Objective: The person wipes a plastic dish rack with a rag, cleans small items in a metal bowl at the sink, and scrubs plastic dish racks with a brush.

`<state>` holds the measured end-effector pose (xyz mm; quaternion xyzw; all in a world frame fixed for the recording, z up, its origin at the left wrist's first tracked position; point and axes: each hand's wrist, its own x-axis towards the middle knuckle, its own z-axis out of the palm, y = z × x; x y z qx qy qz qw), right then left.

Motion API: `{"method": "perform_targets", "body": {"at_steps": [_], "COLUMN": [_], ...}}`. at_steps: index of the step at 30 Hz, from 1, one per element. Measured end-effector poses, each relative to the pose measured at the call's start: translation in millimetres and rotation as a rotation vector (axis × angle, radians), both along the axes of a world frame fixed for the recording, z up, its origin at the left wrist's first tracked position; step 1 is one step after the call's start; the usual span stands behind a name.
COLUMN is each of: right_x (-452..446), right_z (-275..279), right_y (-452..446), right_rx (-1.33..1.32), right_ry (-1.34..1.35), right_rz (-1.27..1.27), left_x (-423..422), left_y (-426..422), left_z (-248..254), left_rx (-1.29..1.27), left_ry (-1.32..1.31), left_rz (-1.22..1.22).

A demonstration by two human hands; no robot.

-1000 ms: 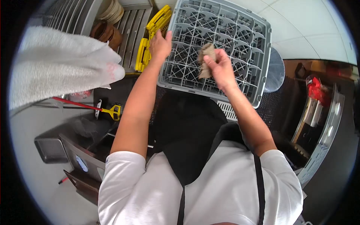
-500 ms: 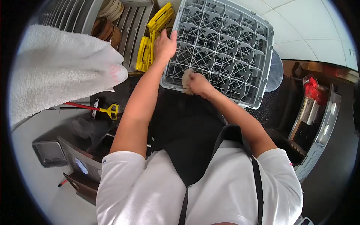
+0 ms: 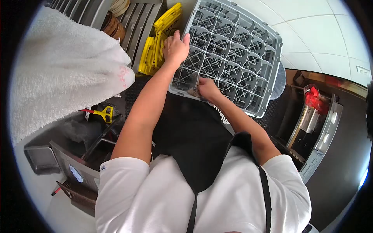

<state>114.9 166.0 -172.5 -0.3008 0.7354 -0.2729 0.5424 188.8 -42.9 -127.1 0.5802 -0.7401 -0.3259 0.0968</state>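
the grey plastic glass rack, its grid of square compartments facing up towards the wearer, sits just beyond the black apron, slightly askew to the body; what bears its weight is hidden, so it seems wise to steady it before putting any force on the frame. the yellow caution sign stands close by its left side, and the elbow and wrist there would do well to stay clear of it. the left hand is unclenched, fingers stretched and thumb lifted beside the rack's left rim, with nothing seen in its grasp; whether it presses on that rim i cannot tell, but a firm brace there would probably stop the rack from sliding. the right hand is closed, pinching a crumpled brownish cloth at the near edge of the rack, close to the near left corner. the cloth is blurred, so its exact contact is unclear. for good work here, keep a generous fold outside the fingertips, follow the line of the edge with even pressure, turn carefully into the corner, and avoid letting a loose end snag on the thin dividers.
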Motion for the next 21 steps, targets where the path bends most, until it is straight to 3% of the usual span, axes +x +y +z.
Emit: {"method": "perform_targets", "body": {"at_steps": [3, 6, 7, 10, 13, 14, 16, 19, 21], "right_x": [13, -14, -21, -39, -49, -48, -41, -34, -40], "right_z": [35, 54, 70, 135, 124, 71, 50, 44, 46], "right_y": [-18, -3, 4, 0, -2, 13, 1, -13, -6], "right_rx": [-0.024, 0.051, -0.013, -0.177, -0.121, -0.483, -0.271, -0.233, -0.367], "right_ry": [0.053, -0.305, -0.250, 0.415, 0.887, 1.109, 1.178, 1.212, 1.037], "right_rz": [-0.034, -0.123, -0.167, -0.006, 0.674, 0.615, 0.702, 0.742, 0.596], "left_x": [0, 1, 1, 1, 1, 1, 0, 1, 2], "left_y": [0, -1, -2, 1, 2, 2, 2, 1, 0], "left_z": [-3, -4, -8, -1, 2, 3, 5, 4, 5], "left_rx": [-0.002, 0.022, 0.016, 0.030, 0.021, 0.024, 0.031, -0.006, 0.011], "left_ry": [0.012, 0.025, 0.026, 0.019, -0.004, -0.006, -0.006, -0.011, -0.019], "left_rz": [-0.005, -0.015, -0.010, 0.002, -0.003, -0.006, -0.006, -0.018, -0.022]}}
